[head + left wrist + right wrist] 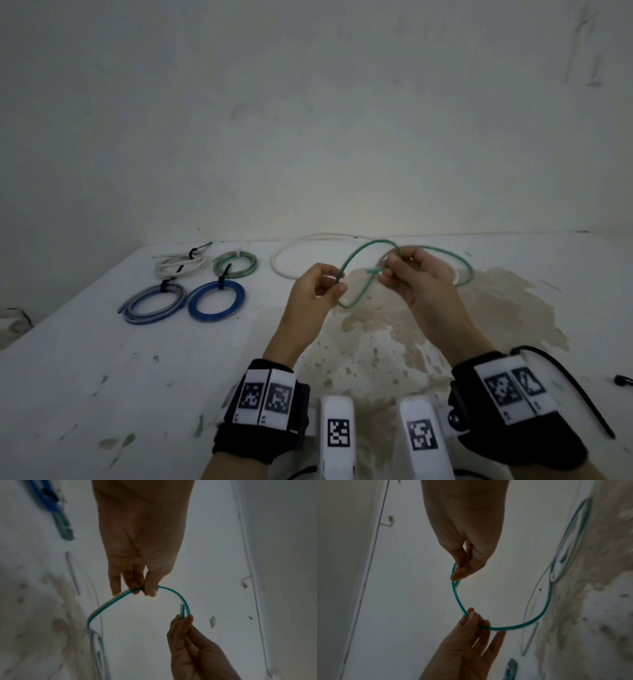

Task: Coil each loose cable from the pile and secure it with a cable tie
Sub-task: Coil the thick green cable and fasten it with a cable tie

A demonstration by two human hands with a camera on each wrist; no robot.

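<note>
A thin green cable [359,255] arcs in the air between my two hands above the white table [102,377]. My left hand [329,284] pinches it between thumb and fingers [150,589], and the same pinch shows in the right wrist view [472,616]. My right hand [394,267] pinches the cable's cut end against another strand [455,577]. From there the cable loops to the right and down onto the table [462,267]. A loose white cable [284,270] lies behind the hands.
Several tied coils lie at the back left: white [178,265], green [236,263], grey-blue [154,303] and blue [215,301]. A black cable tie [579,394] lies by my right wrist, another [621,380] at the right edge. A brown stain [411,329] covers the table's middle.
</note>
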